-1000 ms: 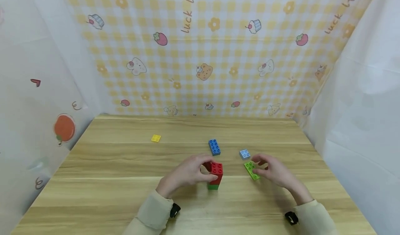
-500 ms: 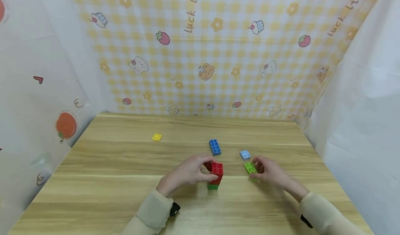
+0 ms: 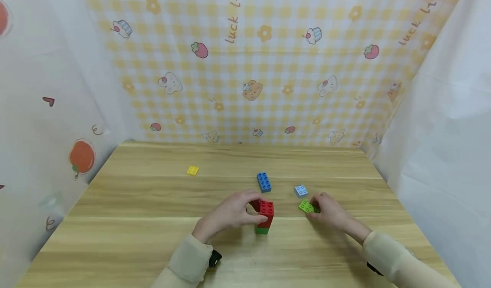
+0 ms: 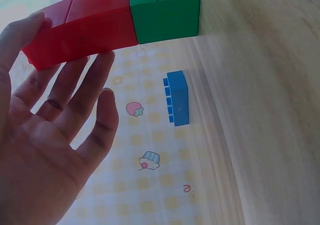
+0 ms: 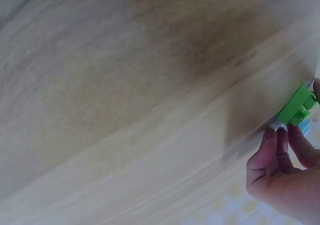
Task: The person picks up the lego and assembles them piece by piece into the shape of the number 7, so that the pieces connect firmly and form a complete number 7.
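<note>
My left hand (image 3: 228, 215) holds an upright stack of toy building bricks, thumb on one side and fingertips on the other. Red bricks (image 3: 267, 208) make up its upper part, above a green brick (image 3: 262, 231) at the bottom. In the left wrist view, two red blocks (image 4: 95, 27) and the green brick (image 4: 165, 12) are joined in one row. To the right, my right hand (image 3: 333, 213) pinches a flat lime-green building brick (image 3: 305, 206) low over the table; its near end is hidden by the fingers. The right wrist view catches the lime-green brick (image 5: 295, 105) tilted between thumb and fingertips.
A blue brick (image 3: 264, 182) lies behind the stack, and a light blue brick (image 3: 301, 191) just behind the lime-green one. Farther left lies a flat yellow brick (image 3: 193, 170). The wooden table (image 3: 134, 245) meets a checked cloth (image 3: 230, 117) at the back.
My right hand has closed from loosely around the lime-green brick to a pinch on it, and that brick has turned slightly. The left hand and stack stay in place.
</note>
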`<state>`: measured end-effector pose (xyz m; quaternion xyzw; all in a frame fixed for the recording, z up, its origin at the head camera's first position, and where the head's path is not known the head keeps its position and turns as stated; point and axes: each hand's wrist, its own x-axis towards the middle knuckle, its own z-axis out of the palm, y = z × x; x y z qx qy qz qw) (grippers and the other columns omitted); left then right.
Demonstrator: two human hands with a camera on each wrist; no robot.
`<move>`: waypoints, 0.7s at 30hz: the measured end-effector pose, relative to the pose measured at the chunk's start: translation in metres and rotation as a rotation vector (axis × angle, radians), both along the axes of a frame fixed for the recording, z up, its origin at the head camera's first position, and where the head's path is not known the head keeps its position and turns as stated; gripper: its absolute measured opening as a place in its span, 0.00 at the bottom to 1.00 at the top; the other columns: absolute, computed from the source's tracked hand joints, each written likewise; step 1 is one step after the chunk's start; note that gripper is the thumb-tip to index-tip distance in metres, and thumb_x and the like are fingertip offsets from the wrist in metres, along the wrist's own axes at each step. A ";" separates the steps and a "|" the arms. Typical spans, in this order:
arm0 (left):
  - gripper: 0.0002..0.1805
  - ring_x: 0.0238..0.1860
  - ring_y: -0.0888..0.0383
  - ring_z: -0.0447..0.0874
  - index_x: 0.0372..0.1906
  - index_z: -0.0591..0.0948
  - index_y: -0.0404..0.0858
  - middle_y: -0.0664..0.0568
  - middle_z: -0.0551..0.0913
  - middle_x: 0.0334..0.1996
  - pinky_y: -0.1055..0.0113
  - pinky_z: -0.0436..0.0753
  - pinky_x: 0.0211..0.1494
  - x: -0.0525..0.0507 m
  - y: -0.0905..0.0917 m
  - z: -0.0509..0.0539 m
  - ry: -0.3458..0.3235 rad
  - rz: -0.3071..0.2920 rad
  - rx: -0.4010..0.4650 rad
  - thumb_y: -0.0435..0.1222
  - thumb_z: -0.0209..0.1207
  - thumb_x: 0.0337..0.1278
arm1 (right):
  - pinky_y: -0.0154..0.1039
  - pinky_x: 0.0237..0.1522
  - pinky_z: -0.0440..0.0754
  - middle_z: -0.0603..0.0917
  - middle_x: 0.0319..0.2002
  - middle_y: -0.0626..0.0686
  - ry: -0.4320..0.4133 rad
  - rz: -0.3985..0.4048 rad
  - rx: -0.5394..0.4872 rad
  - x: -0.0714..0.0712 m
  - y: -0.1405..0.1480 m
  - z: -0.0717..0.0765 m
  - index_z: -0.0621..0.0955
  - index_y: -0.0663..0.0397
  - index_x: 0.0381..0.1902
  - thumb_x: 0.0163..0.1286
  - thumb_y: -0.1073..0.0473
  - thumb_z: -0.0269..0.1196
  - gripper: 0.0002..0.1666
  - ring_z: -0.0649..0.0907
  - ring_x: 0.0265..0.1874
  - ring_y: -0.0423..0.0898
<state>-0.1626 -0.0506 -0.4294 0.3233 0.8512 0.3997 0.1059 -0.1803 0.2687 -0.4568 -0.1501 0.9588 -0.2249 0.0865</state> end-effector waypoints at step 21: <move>0.15 0.41 0.63 0.78 0.47 0.82 0.47 0.66 0.79 0.38 0.69 0.78 0.42 -0.003 -0.001 -0.003 -0.009 -0.006 0.038 0.46 0.68 0.57 | 0.37 0.30 0.77 0.81 0.38 0.51 0.184 0.121 -0.100 -0.012 -0.026 0.054 0.79 0.66 0.51 0.68 0.57 0.66 0.19 0.77 0.32 0.42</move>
